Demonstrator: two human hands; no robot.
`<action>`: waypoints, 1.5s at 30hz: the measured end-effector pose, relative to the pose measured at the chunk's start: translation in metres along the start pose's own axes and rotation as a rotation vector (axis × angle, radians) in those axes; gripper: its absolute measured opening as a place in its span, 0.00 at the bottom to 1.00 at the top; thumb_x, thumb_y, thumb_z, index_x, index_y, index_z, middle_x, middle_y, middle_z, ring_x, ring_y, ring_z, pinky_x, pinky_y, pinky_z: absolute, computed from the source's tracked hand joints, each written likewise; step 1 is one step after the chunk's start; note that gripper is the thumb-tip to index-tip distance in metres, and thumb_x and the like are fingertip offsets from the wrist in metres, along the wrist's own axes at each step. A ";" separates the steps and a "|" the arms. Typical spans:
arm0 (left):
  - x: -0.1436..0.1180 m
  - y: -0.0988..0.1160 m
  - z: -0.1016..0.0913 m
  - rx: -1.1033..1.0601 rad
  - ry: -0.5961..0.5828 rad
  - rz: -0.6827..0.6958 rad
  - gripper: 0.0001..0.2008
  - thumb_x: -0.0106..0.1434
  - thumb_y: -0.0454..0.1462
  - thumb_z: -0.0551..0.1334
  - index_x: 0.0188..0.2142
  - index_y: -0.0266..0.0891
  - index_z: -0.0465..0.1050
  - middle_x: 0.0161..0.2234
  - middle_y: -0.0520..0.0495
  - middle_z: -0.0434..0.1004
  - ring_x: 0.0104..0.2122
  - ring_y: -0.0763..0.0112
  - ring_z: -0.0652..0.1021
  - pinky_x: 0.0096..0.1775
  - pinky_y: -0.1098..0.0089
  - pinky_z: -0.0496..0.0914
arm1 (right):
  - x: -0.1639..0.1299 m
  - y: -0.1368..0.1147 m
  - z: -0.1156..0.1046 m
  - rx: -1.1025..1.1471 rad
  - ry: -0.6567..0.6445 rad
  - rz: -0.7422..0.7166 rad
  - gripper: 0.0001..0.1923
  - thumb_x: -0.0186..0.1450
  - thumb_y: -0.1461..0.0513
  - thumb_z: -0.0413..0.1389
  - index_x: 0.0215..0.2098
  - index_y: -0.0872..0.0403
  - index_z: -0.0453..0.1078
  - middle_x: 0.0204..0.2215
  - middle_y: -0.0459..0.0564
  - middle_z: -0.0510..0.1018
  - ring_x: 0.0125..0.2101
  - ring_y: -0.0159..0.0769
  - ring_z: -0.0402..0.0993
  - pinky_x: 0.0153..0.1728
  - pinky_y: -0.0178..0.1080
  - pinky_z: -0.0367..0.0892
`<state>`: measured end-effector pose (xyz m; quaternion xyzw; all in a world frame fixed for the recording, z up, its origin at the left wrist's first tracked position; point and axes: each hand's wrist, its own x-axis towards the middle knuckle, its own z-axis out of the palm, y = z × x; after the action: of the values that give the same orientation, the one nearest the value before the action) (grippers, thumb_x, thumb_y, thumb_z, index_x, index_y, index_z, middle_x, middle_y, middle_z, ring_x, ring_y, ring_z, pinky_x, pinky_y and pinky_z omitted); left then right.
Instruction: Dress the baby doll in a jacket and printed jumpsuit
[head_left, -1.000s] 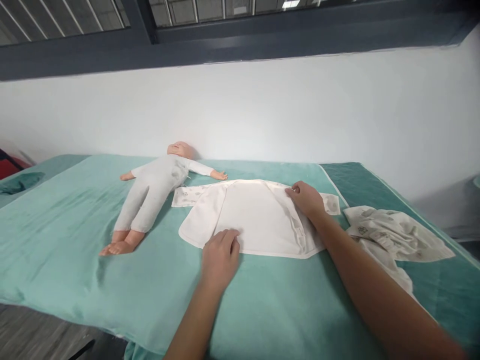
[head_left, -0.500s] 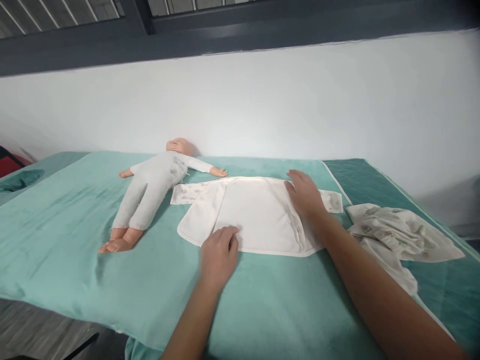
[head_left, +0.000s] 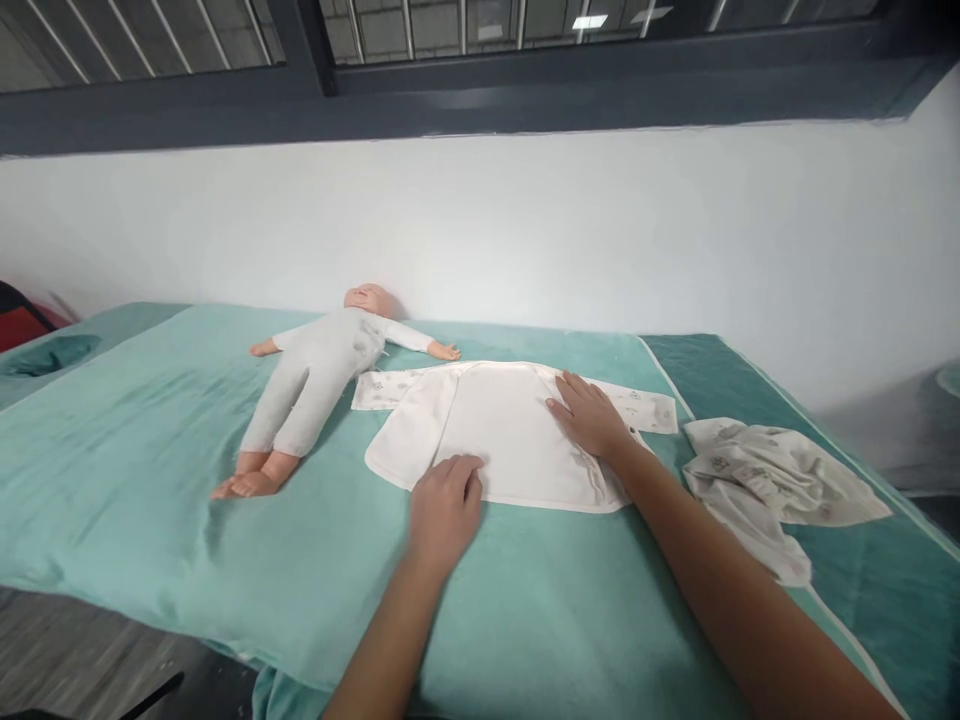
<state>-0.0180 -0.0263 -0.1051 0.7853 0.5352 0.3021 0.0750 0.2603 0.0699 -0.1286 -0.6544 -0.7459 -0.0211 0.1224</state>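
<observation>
A small white baby shirt [head_left: 495,430] lies spread flat on a teal-covered bed [head_left: 150,480], its patterned sleeves out to both sides. My left hand [head_left: 442,505] rests with curled fingers on the shirt's near hem. My right hand [head_left: 589,415] lies flat, fingers apart, on the right half of the shirt. To the left of the shirt a baby doll [head_left: 319,385] in a grey suit lies on its back, arms out, head toward the wall.
A crumpled patterned white garment [head_left: 765,480] lies on the bed to the right. A white wall runs just behind the bed, with a dark window frame above. A darker teal cover [head_left: 720,370] lies at the far right. The floor shows at lower left.
My right hand opened from a pinch at the shirt's upper right edge and slid left and inward to lie flat on the shirt. My left hand stayed at the hem.
</observation>
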 end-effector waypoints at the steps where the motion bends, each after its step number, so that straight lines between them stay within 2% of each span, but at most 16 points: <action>1: -0.001 -0.001 0.000 -0.010 -0.001 0.003 0.12 0.65 0.29 0.54 0.42 0.42 0.73 0.38 0.51 0.80 0.39 0.67 0.78 0.39 0.67 0.69 | -0.004 -0.001 0.000 -0.006 0.007 -0.001 0.33 0.73 0.49 0.35 0.67 0.61 0.54 0.68 0.61 0.54 0.67 0.48 0.49 0.63 0.53 0.51; 7: -0.003 0.000 -0.002 -0.090 -0.017 0.009 0.13 0.65 0.29 0.53 0.43 0.42 0.73 0.38 0.50 0.80 0.38 0.66 0.77 0.39 0.66 0.69 | -0.039 -0.015 -0.003 -0.037 0.010 0.007 0.35 0.72 0.46 0.36 0.68 0.58 0.52 0.69 0.58 0.52 0.68 0.48 0.46 0.65 0.55 0.48; 11: -0.006 -0.003 -0.012 -0.270 0.054 -0.007 0.12 0.66 0.30 0.52 0.40 0.42 0.73 0.37 0.48 0.78 0.39 0.68 0.77 0.40 0.67 0.70 | -0.074 -0.026 -0.010 -0.040 0.007 -0.019 0.35 0.72 0.45 0.36 0.69 0.57 0.50 0.69 0.57 0.50 0.69 0.47 0.42 0.64 0.55 0.51; 14: -0.006 -0.017 -0.041 -0.381 0.160 -0.061 0.11 0.66 0.31 0.52 0.38 0.42 0.73 0.39 0.48 0.77 0.42 0.68 0.76 0.41 0.68 0.71 | -0.107 -0.029 -0.011 -0.040 0.010 -0.077 0.33 0.72 0.47 0.38 0.70 0.53 0.46 0.70 0.55 0.48 0.69 0.46 0.42 0.64 0.55 0.52; 16: -0.003 -0.033 -0.072 -0.386 0.244 -0.093 0.10 0.65 0.32 0.53 0.38 0.43 0.74 0.41 0.48 0.76 0.43 0.68 0.76 0.42 0.68 0.71 | -0.122 -0.032 -0.013 -0.057 0.024 -0.073 0.32 0.72 0.48 0.39 0.71 0.48 0.43 0.70 0.53 0.49 0.69 0.49 0.43 0.63 0.62 0.50; 19: 0.008 -0.070 -0.120 -0.296 0.390 -0.197 0.09 0.65 0.34 0.55 0.38 0.44 0.73 0.40 0.50 0.77 0.43 0.67 0.76 0.43 0.67 0.71 | -0.116 -0.052 -0.025 -0.012 0.073 -0.063 0.33 0.71 0.47 0.41 0.71 0.48 0.42 0.69 0.55 0.52 0.68 0.53 0.43 0.62 0.67 0.47; 22: 0.026 -0.120 -0.154 -0.156 0.480 -0.281 0.09 0.64 0.36 0.54 0.39 0.44 0.74 0.42 0.49 0.76 0.46 0.64 0.75 0.47 0.63 0.71 | -0.072 -0.098 -0.043 0.207 -0.019 -0.107 0.33 0.70 0.46 0.43 0.70 0.47 0.47 0.69 0.52 0.51 0.68 0.50 0.44 0.64 0.61 0.51; 24: 0.040 -0.159 -0.165 -0.069 0.472 -0.320 0.12 0.63 0.38 0.55 0.43 0.43 0.74 0.49 0.45 0.74 0.53 0.58 0.71 0.52 0.58 0.69 | -0.027 -0.137 -0.049 0.422 -0.129 -0.077 0.32 0.69 0.45 0.45 0.68 0.45 0.51 0.68 0.51 0.55 0.66 0.48 0.53 0.61 0.54 0.61; 27: 0.059 -0.215 -0.167 -0.141 0.293 -0.508 0.20 0.62 0.44 0.58 0.52 0.41 0.70 0.56 0.40 0.71 0.57 0.53 0.70 0.54 0.54 0.67 | 0.055 -0.189 -0.036 0.692 -0.134 0.019 0.30 0.67 0.44 0.48 0.63 0.47 0.58 0.64 0.54 0.63 0.60 0.49 0.66 0.55 0.51 0.67; 29: 0.069 -0.242 -0.165 -0.280 0.142 -0.626 0.26 0.60 0.49 0.59 0.55 0.41 0.68 0.56 0.39 0.72 0.54 0.53 0.73 0.52 0.55 0.69 | 0.115 -0.215 -0.016 0.778 -0.058 0.051 0.30 0.67 0.45 0.49 0.61 0.50 0.59 0.63 0.56 0.65 0.60 0.48 0.64 0.58 0.51 0.63; 31: 0.078 -0.259 -0.163 -0.435 0.035 -0.678 0.29 0.59 0.52 0.60 0.56 0.42 0.68 0.54 0.40 0.74 0.50 0.53 0.77 0.48 0.56 0.72 | 0.172 -0.233 0.004 0.790 0.014 0.090 0.34 0.66 0.45 0.51 0.63 0.53 0.54 0.64 0.59 0.62 0.62 0.50 0.60 0.60 0.52 0.59; 34: 0.091 -0.267 -0.162 -0.724 -0.085 -0.711 0.30 0.59 0.54 0.61 0.54 0.40 0.69 0.49 0.38 0.79 0.43 0.54 0.80 0.42 0.57 0.75 | 0.241 -0.252 0.025 0.734 -0.063 0.155 0.40 0.63 0.42 0.52 0.63 0.59 0.52 0.60 0.65 0.66 0.58 0.54 0.65 0.58 0.53 0.59; 37: 0.104 -0.265 -0.161 -1.000 -0.179 -0.716 0.27 0.61 0.52 0.61 0.51 0.35 0.70 0.42 0.38 0.81 0.36 0.57 0.81 0.37 0.57 0.76 | 0.280 -0.271 0.029 0.737 -0.139 0.162 0.44 0.61 0.39 0.53 0.60 0.64 0.56 0.58 0.70 0.68 0.56 0.58 0.67 0.55 0.54 0.62; 42: 0.116 -0.254 -0.163 -1.166 -0.195 -0.712 0.23 0.63 0.49 0.60 0.48 0.32 0.72 0.32 0.43 0.80 0.30 0.61 0.80 0.35 0.58 0.76 | 0.294 -0.295 0.009 0.994 -0.281 -0.066 0.29 0.63 0.43 0.55 0.49 0.59 0.69 0.52 0.61 0.75 0.53 0.49 0.70 0.55 0.48 0.64; 43: 0.116 -0.248 -0.166 -1.160 -0.195 -0.713 0.22 0.63 0.49 0.60 0.47 0.32 0.72 0.30 0.43 0.80 0.30 0.61 0.80 0.34 0.59 0.76 | 0.293 -0.295 0.002 1.028 -0.311 -0.088 0.27 0.63 0.44 0.56 0.47 0.59 0.71 0.50 0.60 0.77 0.51 0.48 0.71 0.54 0.48 0.64; 45: 0.118 -0.230 -0.173 -1.143 -0.198 -0.705 0.23 0.64 0.49 0.59 0.47 0.31 0.71 0.29 0.43 0.79 0.30 0.61 0.80 0.33 0.59 0.76 | 0.290 -0.290 -0.015 1.036 -0.339 -0.024 0.28 0.62 0.44 0.58 0.45 0.60 0.71 0.48 0.60 0.78 0.49 0.47 0.73 0.53 0.49 0.66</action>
<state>-0.2678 0.1380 -0.0207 0.4247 0.5063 0.4217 0.6209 -0.0547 0.3070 -0.0156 -0.4942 -0.6753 0.4537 0.3065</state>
